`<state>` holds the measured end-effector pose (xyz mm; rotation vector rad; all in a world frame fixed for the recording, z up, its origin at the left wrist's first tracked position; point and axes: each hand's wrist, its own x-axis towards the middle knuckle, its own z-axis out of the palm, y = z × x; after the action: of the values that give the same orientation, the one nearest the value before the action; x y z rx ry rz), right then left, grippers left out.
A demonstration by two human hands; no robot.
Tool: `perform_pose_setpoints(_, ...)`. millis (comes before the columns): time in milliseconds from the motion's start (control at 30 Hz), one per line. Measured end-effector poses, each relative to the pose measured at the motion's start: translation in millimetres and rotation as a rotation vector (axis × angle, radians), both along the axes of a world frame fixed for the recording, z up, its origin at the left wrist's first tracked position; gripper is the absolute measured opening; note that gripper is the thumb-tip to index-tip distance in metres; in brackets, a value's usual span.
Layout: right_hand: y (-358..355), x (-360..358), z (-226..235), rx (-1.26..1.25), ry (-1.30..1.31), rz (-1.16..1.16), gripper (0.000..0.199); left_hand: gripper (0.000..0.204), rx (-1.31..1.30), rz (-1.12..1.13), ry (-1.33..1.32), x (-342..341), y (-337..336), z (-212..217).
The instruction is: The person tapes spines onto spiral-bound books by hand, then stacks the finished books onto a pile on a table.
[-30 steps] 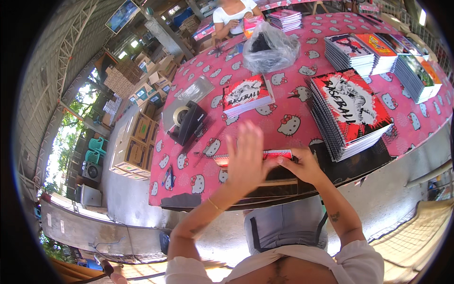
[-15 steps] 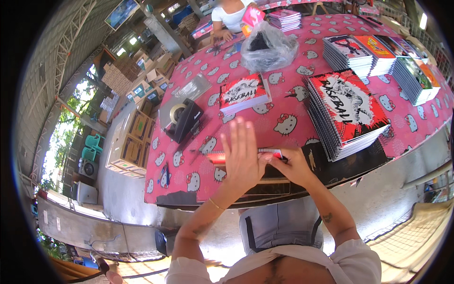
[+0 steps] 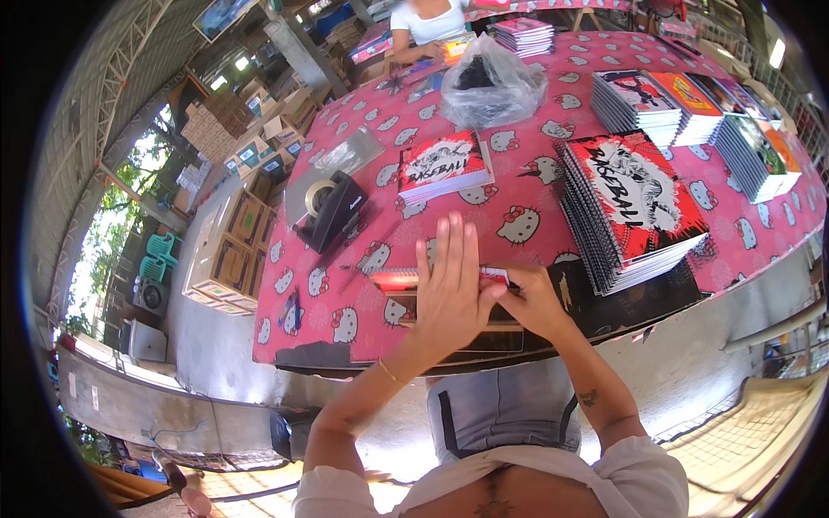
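Observation:
My left hand (image 3: 449, 289) lies flat, fingers spread, on top of a red spiral notebook (image 3: 393, 278) at the near edge of the pink patterned table (image 3: 518, 186). At the notebook's right end my right hand (image 3: 531, 298) pinches its corner. A tall stack of red and black spiral notebooks (image 3: 630, 207) stands just to the right of my hands. Beyond my hands lies a smaller stack of the same notebooks (image 3: 443, 164).
A black tape dispenser (image 3: 332, 207) sits left of the small stack. A clear plastic bag (image 3: 488, 82) and more notebook stacks (image 3: 691, 104) lie farther back. Another person (image 3: 427, 22) sits at the table's far end. Cardboard boxes (image 3: 229, 250) stand on the floor to the left.
My left hand has slid a little along the notebook's top; the right hand stays at its right end. The view has shifted slightly.

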<state>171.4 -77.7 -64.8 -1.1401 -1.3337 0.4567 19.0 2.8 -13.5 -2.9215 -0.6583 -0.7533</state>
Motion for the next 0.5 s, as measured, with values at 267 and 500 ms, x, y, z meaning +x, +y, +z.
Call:
perform_pose_setpoints(267, 2, 3, -1, -0.019, -0.049, 0.037, 0.031, 0.088, 0.015, -0.034, -0.021, -12, -14, -13)
perform_pose_setpoints(500, -2, 0, 13, 0.009, -0.109, -0.068, 0.026, 0.059, -0.051, -0.093, -0.269, -15, -15, 11)
